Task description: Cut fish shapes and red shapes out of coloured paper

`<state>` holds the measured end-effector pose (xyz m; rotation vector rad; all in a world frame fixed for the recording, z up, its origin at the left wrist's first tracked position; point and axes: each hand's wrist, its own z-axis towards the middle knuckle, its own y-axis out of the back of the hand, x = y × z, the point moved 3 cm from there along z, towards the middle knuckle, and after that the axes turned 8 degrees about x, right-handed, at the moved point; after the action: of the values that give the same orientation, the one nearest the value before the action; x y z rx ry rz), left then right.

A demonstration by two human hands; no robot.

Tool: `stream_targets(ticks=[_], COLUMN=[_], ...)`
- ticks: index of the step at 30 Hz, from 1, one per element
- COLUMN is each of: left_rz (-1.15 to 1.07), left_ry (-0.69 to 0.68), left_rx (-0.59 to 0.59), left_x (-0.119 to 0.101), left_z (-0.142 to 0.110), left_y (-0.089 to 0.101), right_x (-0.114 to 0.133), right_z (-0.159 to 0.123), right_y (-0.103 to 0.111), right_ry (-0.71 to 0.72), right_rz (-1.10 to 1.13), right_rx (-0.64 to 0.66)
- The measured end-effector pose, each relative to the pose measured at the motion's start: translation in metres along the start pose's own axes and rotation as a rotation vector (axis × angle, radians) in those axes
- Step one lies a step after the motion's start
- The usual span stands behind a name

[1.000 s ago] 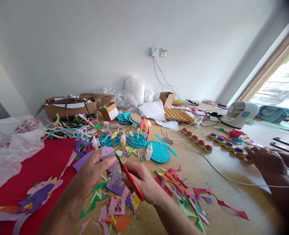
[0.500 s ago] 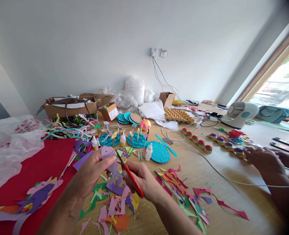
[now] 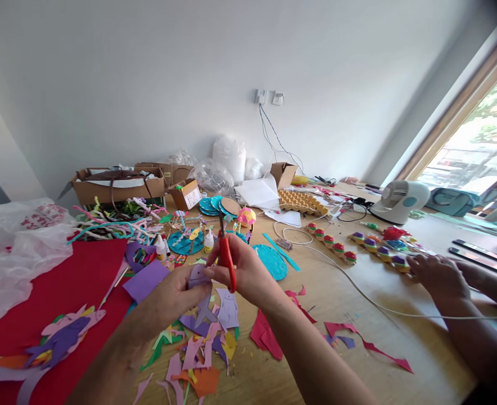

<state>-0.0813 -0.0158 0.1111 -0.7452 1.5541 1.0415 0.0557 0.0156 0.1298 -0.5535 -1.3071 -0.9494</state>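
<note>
My left hand pinches a lilac paper fish with a drawn eye; its forked tail hangs below the fingers. Scissors with red handles sit in my right hand, dark blades pointing up and away from the paper. That hand's fingertips reach the fish's head, touching or nearly touching it. Under the hands lie a lilac piece with a drawn fish and many coloured paper scraps. On red paper to the left rests a pile of cut paper fish.
Glue bottles and blue discs with decorated sticks stand beyond my hands. A white cable crosses the right side. Another person's hands are near egg-carton caterpillars. A white fan stands behind.
My right hand has lifted, turning the scissors upright, and its fingers have come to the fish. The fish has shifted slightly right and down in my left hand. The lilac piece with a drawn fish now shows.
</note>
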Motion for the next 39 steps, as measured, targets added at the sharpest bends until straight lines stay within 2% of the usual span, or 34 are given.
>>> stream_targets(ticks=[4, 8, 11, 16, 20, 23, 26, 30, 32, 39], left_rz=[0.039, 0.005, -0.009, -0.195, -0.4, -0.519, -0.458, -0.352, -0.347, -0.317], left_ry=[0.011, -0.036, -0.087, -0.104, -0.211, -0.273, -0.215, -0.135, -0.121, -0.198], left_rx=[0.011, -0.04, -0.152, -0.304, -0.439, -0.458, -0.419, -0.569, -0.58, -0.543], left_x=[0.003, 0.003, 0.006, 0.01, 0.008, 0.012, 0.02, 0.026, 0.026, 0.031], left_z=[0.001, 0.001, 0.0, -0.005, -0.004, 0.0, 0.004, 0.001, 0.001, 0.002], left_y=[0.001, 0.011, 0.022, 0.033, 0.035, 0.032, 0.027, 0.027, 0.027, 0.029], right_x=[0.007, 0.003, -0.001, -0.006, -0.01, -0.013, -0.016, -0.018, -0.019, -0.03], right_z=[0.008, 0.007, 0.003, -0.002, -0.001, 0.0, 0.001, -0.001, -0.002, -0.001], right_y=[-0.002, 0.006, 0.009, 0.006, 0.001, -0.005, -0.012, -0.019, -0.019, -0.016], right_ry=[0.006, 0.001, -0.006, -0.016, 0.017, 0.053, 0.08, 0.056, 0.044, 0.08], right_rz=[-0.02, 0.111, 0.179, 0.221, 0.255, 0.319, 0.355, 0.365, 0.364, 0.364], right_rx=[0.068, -0.052, -0.118, -0.139, -0.213, -0.294, -0.32, -0.276, -0.263, -0.291])
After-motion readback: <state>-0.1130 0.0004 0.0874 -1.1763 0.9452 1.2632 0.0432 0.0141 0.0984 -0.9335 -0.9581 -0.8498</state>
